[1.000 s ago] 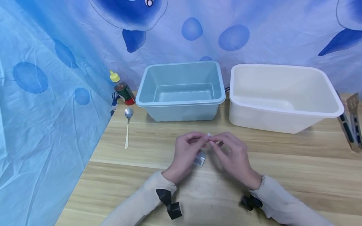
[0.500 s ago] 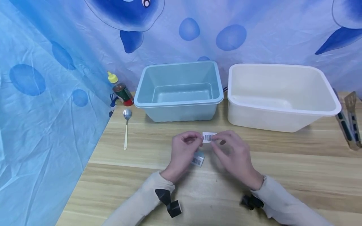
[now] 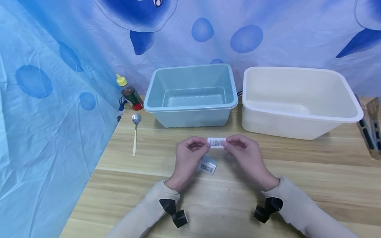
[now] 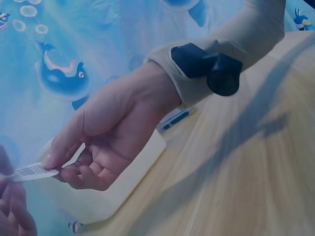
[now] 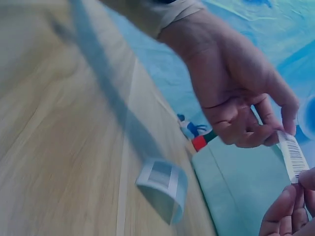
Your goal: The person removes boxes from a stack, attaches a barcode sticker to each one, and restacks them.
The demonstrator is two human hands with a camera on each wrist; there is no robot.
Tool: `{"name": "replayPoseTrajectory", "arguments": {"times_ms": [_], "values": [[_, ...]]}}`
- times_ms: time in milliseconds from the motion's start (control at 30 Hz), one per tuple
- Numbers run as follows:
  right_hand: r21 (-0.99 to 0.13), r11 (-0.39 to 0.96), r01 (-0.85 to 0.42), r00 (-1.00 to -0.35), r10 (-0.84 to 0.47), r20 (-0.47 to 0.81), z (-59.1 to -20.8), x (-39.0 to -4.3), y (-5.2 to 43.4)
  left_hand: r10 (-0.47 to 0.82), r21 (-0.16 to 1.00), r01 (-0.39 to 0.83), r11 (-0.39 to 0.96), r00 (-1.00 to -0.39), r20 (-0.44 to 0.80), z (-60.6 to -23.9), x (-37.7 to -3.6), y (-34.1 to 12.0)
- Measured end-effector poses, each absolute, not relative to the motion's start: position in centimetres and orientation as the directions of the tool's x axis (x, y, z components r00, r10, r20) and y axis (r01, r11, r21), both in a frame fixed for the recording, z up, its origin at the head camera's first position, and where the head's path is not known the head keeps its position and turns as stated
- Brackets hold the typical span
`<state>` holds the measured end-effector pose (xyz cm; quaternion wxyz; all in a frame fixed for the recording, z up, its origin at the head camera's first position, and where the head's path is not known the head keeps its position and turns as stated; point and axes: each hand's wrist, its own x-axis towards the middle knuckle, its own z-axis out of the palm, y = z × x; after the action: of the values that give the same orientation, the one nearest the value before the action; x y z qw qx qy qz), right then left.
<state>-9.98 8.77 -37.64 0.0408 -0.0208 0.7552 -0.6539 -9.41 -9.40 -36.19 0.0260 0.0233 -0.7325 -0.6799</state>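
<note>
While both hands, left hand [image 3: 188, 156] and right hand [image 3: 247, 158], pinch the barcode label [image 3: 216, 142] taut above the desk [image 3: 312, 172], backing strip [image 3: 207, 165] underneath, better keep it flat, bins [image 3: 190, 107] beyond.

A light wooden table [image 3: 312, 172] with visible grain carries a pale blue rectangular plastic tub [image 3: 190, 94] at the back and a larger white plastic tub [image 3: 297, 100] just beside it on the right. Near the left edge lie a metal spoon with a cream handle [image 3: 135, 134] and, behind it, a small tilted bottle with a yellow cap [image 3: 128, 93]. A curled strip of barcode labels [image 3: 207, 165] lies in the middle, and metal tongs with dark grips [image 3: 370, 127] sit at the far right.
</note>
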Motion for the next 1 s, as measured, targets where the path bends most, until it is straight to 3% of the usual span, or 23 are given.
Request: {"name": "replayPoseTrajectory", "arguments": {"times_ms": [133,533,1000], "values": [[-0.994,0.099,0.037,-0.993,-0.104,-0.048,-37.4,-10.3,8.1,-0.074,0.993,0.022,0.118,-0.997,0.031,-36.2,-9.5,-10.2],[-0.979,0.129,-0.161,-0.977,-0.165,0.139,-38.1,-12.6,4.8,-0.173,0.987,0.037,0.155,-0.983,0.064,-37.3,-10.9,-13.3],[-0.945,0.229,-0.233,-0.956,-0.229,0.181,-38.2,-15.1,2.5,-0.136,0.983,0.053,0.173,-0.988,0.077,-38.1,-13.1,-15.4]]}}
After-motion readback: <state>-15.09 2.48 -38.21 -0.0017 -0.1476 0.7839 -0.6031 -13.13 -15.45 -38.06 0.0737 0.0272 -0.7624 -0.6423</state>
